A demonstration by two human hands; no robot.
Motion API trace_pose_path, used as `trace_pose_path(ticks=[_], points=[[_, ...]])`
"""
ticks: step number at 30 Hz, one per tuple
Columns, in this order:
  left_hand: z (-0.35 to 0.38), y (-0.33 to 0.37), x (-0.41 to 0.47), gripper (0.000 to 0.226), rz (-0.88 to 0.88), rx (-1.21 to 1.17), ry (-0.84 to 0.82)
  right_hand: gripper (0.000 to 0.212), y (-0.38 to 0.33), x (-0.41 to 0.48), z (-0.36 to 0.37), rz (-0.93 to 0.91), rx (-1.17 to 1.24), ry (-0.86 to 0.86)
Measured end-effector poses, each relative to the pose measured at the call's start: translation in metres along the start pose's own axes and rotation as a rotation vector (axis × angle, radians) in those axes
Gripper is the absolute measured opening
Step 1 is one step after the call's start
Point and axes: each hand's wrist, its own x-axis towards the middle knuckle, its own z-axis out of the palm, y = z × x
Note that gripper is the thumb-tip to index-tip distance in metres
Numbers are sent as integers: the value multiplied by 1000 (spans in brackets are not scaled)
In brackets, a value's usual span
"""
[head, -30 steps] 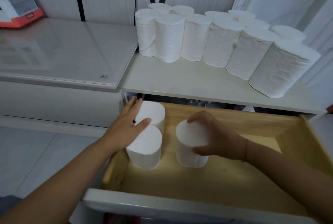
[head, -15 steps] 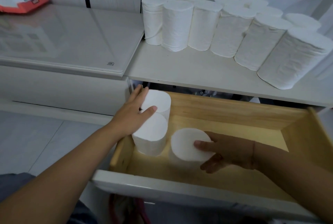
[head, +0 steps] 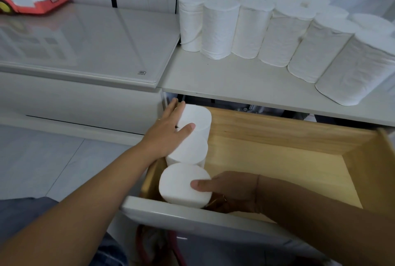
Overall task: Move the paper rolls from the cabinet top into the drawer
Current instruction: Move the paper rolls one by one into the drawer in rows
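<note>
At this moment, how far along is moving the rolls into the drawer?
Early. Two rolls stand along the drawer left wall under the left hand. The right hand is setting a third roll at the front-left corner. About a dozen rolls remain on the cabinet top.

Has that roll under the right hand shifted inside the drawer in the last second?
Yes. The roll slid leftward to the drawer's left wall, now lining up with the two other rolls.
</note>
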Motion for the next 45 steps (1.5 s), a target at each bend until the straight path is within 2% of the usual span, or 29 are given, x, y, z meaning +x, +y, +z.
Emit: trace_pose_path(ticks=[7,9,10,12,13,15,18,22,25,27,29,31,32,37,40,42,45], points=[[-1,2,0,68,0,31,-26,70,-10,14,11,-5,-142,-2],[-1,4,2,68,-10,70,-46,72,-13,8,6,-3,-312,28],[-2,5,4,69,-13,120,-54,66,-17,1,1,-53,-449,88],[-2,9,8,69,7,276,-55,43,-27,-17,-17,-298,-693,309],[-1,11,9,70,39,348,-42,33,-33,-29,-30,-438,-735,455],[6,18,9,74,137,448,-1,26,-44,-56,-65,-643,-658,787],[25,30,2,84,248,546,-1,39,-49,-92,-123,-820,-470,1215],[34,32,3,89,253,554,-15,44,-34,-112,-173,-939,-239,1586],[35,36,8,80,230,559,-6,67,-22,-116,-204,-947,-94,1795],[37,40,8,78,236,572,-4,88,-22,-115,-224,-874,8,1779],[38,43,9,81,249,574,-1,101,-26,-113,-242,-870,122,1611],[38,43,9,88,256,568,5,101,-32,-110,-255,-880,203,1444],[38,43,9,90,257,565,6,98,-35,-109,-260,-869,211,1416],[39,42,10,91,257,570,17,90,-39,-106,-263,-888,211,1438],[39,41,10,90,252,561,14,88,-32,-107,-239,-929,91,1354],[38,41,10,90,254,559,18,88,-25,-107,-209,-1008,4,1156],[38,42,9,90,259,547,26,90,-11,-107,-163,-1071,-188,733]])
